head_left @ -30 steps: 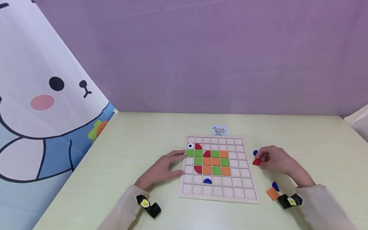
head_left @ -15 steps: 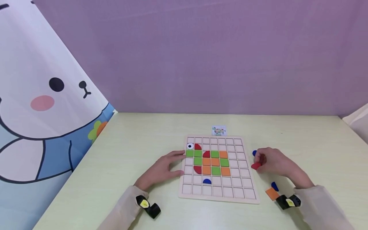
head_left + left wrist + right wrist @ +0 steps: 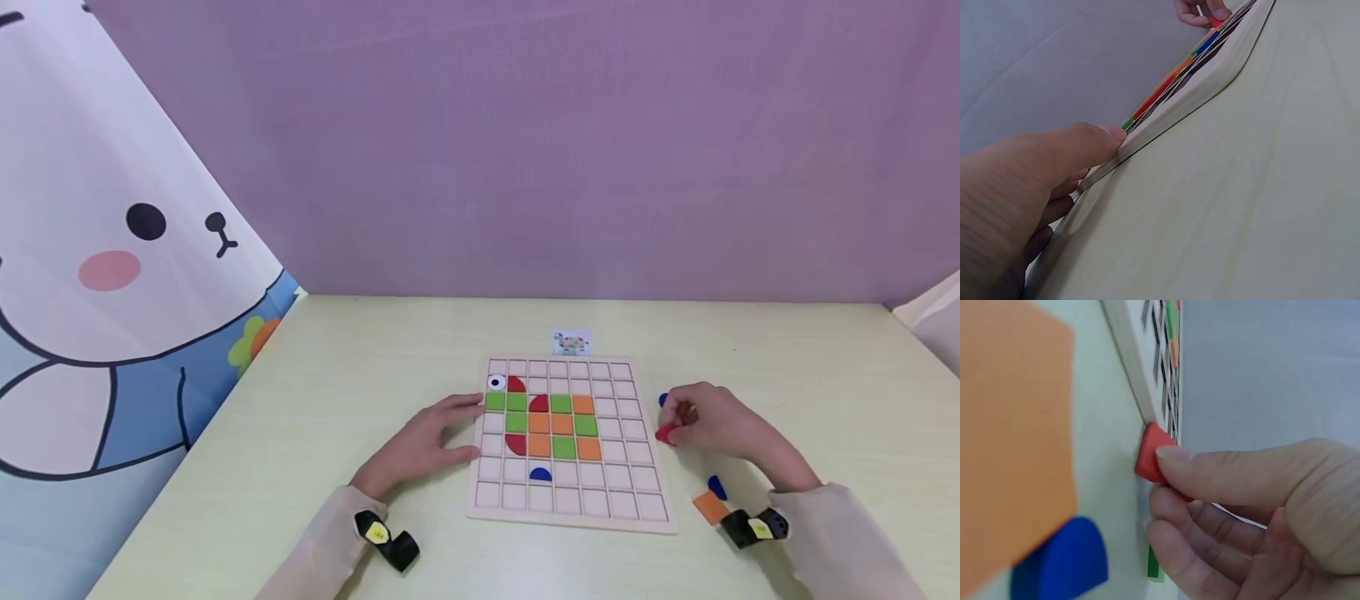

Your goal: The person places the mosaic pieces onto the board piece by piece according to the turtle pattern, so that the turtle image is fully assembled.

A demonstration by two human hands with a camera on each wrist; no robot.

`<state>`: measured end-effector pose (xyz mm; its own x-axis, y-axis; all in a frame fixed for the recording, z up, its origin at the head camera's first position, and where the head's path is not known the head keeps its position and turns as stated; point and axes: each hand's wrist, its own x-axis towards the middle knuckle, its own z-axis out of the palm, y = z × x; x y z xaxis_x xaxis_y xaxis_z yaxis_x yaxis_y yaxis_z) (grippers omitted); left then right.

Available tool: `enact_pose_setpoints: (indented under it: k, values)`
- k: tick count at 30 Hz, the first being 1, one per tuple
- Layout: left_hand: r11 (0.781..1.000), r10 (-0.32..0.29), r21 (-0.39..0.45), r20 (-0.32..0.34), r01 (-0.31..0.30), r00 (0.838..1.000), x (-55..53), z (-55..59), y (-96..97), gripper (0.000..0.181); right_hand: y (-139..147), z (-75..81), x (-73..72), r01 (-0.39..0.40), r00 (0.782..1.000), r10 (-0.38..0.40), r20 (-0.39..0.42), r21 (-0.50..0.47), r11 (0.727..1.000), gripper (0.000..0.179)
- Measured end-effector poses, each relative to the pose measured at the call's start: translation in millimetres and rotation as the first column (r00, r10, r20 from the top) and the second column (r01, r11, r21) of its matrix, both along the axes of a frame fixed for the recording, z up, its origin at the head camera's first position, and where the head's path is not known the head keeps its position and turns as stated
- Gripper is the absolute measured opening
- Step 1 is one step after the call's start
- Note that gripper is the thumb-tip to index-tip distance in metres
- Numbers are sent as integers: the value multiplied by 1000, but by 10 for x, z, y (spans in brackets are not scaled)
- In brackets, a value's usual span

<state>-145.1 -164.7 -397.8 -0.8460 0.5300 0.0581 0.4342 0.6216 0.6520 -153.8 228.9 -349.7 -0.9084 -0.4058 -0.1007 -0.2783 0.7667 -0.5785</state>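
Note:
My right hand (image 3: 712, 421) pinches a red quarter-round tile (image 3: 664, 433) between thumb and fingers, beside the right edge of the wooden grid board (image 3: 570, 517). In the right wrist view this red tile (image 3: 1151, 453) overlaps the board's edge (image 3: 1132, 359). At the board's left side, my left hand (image 3: 420, 442) rests with thumb and fingertips against the rim, fingers loosely extended. Seen from the left wrist, the thumb (image 3: 1094, 147) lies at the rim. Green, orange and red tiles fill the middle cells, with an eye tile (image 3: 497, 382) at upper left and a blue half-round tile (image 3: 540, 474) lower down.
A small picture card (image 3: 572, 342) lies behind the board. Right of it, a blue tile (image 3: 663, 400) shows partly behind my right hand. An orange square tile (image 3: 710, 507) and another blue half-round tile (image 3: 717, 487) lie near my right wrist. A green tile (image 3: 1153, 561) shows beyond the fingers.
My right hand has brought the red tile slightly nearer to me and towards the board's right edge. The left hand and the tiles on the board stay put.

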Motion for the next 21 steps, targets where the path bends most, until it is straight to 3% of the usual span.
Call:
enact_pose_setpoints:
  k: [5, 14, 21]
  values:
    - [1000, 7, 1, -1, -7, 1000, 1, -3, 2, 57, 19, 21, -23, -8, 999, 7, -36, -34, 999, 11]
    - [1000, -2, 6, -9, 2, 1000, -3, -28, -5, 56, -4, 82, -58, -1, 1000, 3, 20, -72, 997, 23]
    - [1000, -1, 12, -3, 1, 1000, 6, -3, -4, 56, -42, 102, -79, -10, 1000, 11, 13, -72, 997, 22]
